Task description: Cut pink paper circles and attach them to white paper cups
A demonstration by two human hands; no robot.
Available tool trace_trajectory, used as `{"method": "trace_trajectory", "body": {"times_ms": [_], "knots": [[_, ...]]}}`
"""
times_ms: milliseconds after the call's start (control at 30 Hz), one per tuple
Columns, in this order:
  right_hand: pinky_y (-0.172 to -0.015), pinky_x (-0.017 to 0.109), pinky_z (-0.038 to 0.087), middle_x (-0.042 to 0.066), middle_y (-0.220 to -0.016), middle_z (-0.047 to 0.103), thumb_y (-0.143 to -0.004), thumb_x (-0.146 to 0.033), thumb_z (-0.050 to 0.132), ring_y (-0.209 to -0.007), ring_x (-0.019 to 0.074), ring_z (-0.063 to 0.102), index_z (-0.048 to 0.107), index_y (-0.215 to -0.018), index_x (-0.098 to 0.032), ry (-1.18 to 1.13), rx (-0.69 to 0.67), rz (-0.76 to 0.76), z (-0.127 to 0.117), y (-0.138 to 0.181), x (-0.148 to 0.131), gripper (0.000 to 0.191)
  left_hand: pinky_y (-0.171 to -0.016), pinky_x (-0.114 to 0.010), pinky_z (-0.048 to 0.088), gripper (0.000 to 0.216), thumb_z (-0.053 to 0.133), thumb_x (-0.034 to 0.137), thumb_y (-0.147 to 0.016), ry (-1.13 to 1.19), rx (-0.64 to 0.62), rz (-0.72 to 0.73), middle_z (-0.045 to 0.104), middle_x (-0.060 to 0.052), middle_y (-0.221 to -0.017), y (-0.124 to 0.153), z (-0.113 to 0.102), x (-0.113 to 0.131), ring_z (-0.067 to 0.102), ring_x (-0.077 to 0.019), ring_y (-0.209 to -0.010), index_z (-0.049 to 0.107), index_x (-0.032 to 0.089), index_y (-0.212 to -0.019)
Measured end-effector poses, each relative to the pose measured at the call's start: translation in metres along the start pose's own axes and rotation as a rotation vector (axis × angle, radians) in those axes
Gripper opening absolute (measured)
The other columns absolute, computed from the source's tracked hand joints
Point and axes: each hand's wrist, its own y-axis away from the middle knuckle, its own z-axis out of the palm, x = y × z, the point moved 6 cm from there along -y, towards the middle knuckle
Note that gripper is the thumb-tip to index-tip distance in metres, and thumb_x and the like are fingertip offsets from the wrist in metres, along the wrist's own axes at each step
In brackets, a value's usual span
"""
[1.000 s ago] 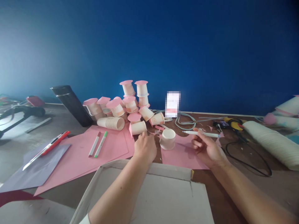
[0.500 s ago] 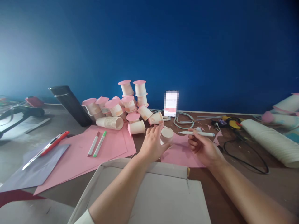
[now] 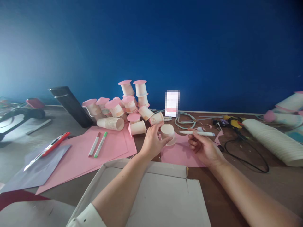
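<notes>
A person's two bare hands work at a brown table [image 3: 213,192] that ends at a blue wall. The left hand [image 3: 152,140] curls round a white paper cup [image 3: 167,130], thumb across its near side, gripping it. The cup is at the upper left corner of a small pink sheet [image 3: 180,154]; whether it is raised is unclear. The right hand [image 3: 201,143] pinches a white marker [image 3: 197,133] between thumb and fingers, tip pointing left, a narrow gap short of the cup. A cardboard tray [image 3: 165,170] reaches up to the left forearm, limiting room on the near side. The lit screen [image 3: 172,104] behind is pixelated; its writing is unreadable. Two more markers [image 3: 100,145] lie left, beside one red-handled cutter [image 3: 55,144]. There is one black bottle [image 3: 71,105] and two nested cup stacks [image 3: 110,123], lying down; pink-topped cups [image 3: 115,108] overlap too much to count.
</notes>
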Motion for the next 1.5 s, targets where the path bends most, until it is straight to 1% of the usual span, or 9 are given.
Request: {"method": "trace_trajectory", "body": {"times_ms": [233,533,700,833,933,1000,1100,1200,1500], "knots": [[-0.040,0.015,0.038,-0.004,-0.071,0.060,-0.071,-0.027,0.074,-0.049,0.0047,0.045,0.066,-0.097,-0.025,-0.004,-0.014,-0.008,-0.001,0.002,-0.002,0.028,-0.091,-0.040,0.046,0.054,0.072,0.032,-0.072,-0.086,-0.048,0.064,0.057,-0.009,-0.121,0.003,0.008,0.000,0.052,-0.0244,-0.111,0.051,0.021,-0.121],[-0.041,0.015,0.038,-0.003,-0.068,0.062,-0.068,-0.028,0.076,-0.048,0.0045,0.045,0.069,-0.096,-0.022,0.005,0.001,-0.009,0.002,0.005,-0.004,0.029,-0.090,-0.040,0.045,0.055,0.071,0.033,-0.072,-0.149,-0.068,0.094,0.057,-0.008,-0.122,0.004,0.009,-0.002,0.051,-0.0249,-0.112,0.050,0.023,-0.122],[-0.041,0.017,0.036,-0.003,-0.066,0.062,-0.069,-0.031,0.075,-0.048,0.0056,0.046,0.070,-0.095,-0.021,0.070,-0.011,-0.029,0.003,0.006,-0.004,0.029,-0.089,-0.042,0.045,0.055,0.071,0.033,-0.072,-0.163,-0.077,0.064,0.058,-0.009,-0.121,0.003,0.010,-0.003,0.053,-0.0254,-0.109,0.051,0.023,-0.122],[-0.044,0.020,0.037,-0.002,-0.064,0.059,-0.073,-0.036,0.072,-0.051,0.0077,0.047,0.071,-0.095,-0.020,0.237,-0.094,-0.097,0.009,0.012,-0.005,0.027,-0.089,-0.041,0.046,0.054,0.072,0.031,-0.070,-0.169,-0.093,0.060,0.059,-0.008,-0.117,0.002,0.011,-0.002,0.054,-0.0244,-0.106,0.052,0.023,-0.120],[-0.049,0.023,0.039,-0.003,-0.058,0.055,-0.079,-0.038,0.066,-0.053,0.0101,0.049,0.072,-0.095,-0.021,0.504,-0.183,-0.190,0.020,0.023,-0.008,0.024,-0.088,-0.040,0.046,0.052,0.071,0.032,-0.071,-0.164,-0.100,0.064,0.059,-0.008,-0.116,0.002,0.011,-0.001,0.054,-0.0241,-0.106,0.053,0.023,-0.119],[-0.055,0.025,0.042,-0.002,-0.057,0.056,-0.082,-0.037,0.063,-0.057,0.0120,0.052,0.073,-0.095,-0.023,0.700,-0.223,-0.218,0.028,0.030,-0.008,0.022,-0.090,-0.040,0.046,0.053,0.071,0.032,-0.071,-0.159,-0.100,0.060,0.059,-0.008,-0.118,0.002,0.010,-0.001,0.054,-0.0242,-0.107,0.053,0.023,-0.120],[-0.070,0.029,0.049,0.001,-0.078,0.068,-0.082,-0.034,0.062,-0.075,0.0172,0.062,0.074,-0.093,-0.027,0.845,-0.256,-0.292,0.038,0.037,-0.008,0.017,-0.091,-0.041,0.045,0.053,0.071,0.032,-0.072,-0.162,-0.107,0.053,0.059,-0.007,-0.119,0.002,0.009,-0.001,0.053,-0.0245,-0.108,0.052,0.023,-0.121],[-0.085,0.036,0.049,0.002,-0.098,0.071,-0.081,-0.030,0.064,-0.093,0.0213,0.063,0.074,-0.093,-0.030,0.921,-0.301,-0.383,0.047,0.039,-0.005,0.016,-0.092,-0.041,0.044,0.054,0.071,0.036,-0.072,-0.182,-0.117,0.066,0.060,-0.007,-0.116,0.002,0.009,0.000,0.053,-0.0241,-0.106,0.052,0.022,-0.121],[-0.084,0.035,0.053,0.003,-0.104,0.070,-0.083,-0.025,0.062,-0.095,0.0210,0.065,0.071,-0.104,-0.031,0.998,-0.408,-0.511,0.056,0.039,0.010,0.024,-0.094,-0.039,0.042,0.053,0.067,0.042,-0.076,-0.291,-0.100,0.138,0.063,-0.008,-0.115,0.002,0.007,0.007,0.055,-0.0237,-0.103,0.054,0.020,-0.122]]}}
